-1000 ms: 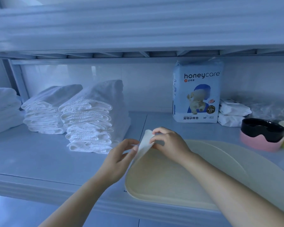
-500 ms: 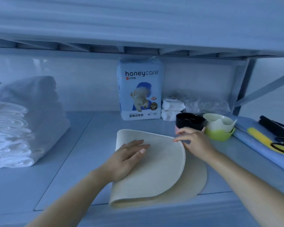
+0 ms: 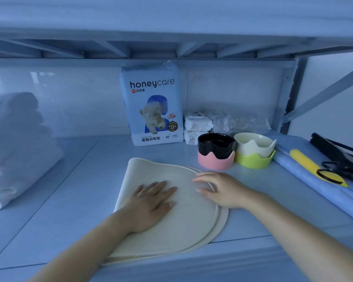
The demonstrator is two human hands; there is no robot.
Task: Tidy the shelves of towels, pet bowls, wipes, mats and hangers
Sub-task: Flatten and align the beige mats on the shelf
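Observation:
A cream mat [image 3: 183, 224] lies folded in half on the shelf, its upper flap nearly matching the lower one. My left hand [image 3: 151, 202] presses flat on the top flap with straight fingers. My right hand [image 3: 216, 188] rests on the mat's curved right edge, fingers spread and slightly bent, holding nothing. Behind the mat stand a black bowl [image 3: 216, 144] nested in a pink one [image 3: 215, 162], and a cream bowl [image 3: 255, 144] nested in a green one [image 3: 255, 161].
A honeycare pad pack [image 3: 152, 104] stands at the back, wipe packs [image 3: 197, 123] and crumpled plastic [image 3: 238, 123] beside it. Folded white towels [image 3: 16, 151] sit at the left. Blue rolled mats [image 3: 314, 180], a yellow tool [image 3: 312, 165] and black hangers [image 3: 338, 153] lie at the right.
The mat's left end was lifted and folded over to the right. Both hands have let go of it and now lie flat on the folded mat. The view has shifted right.

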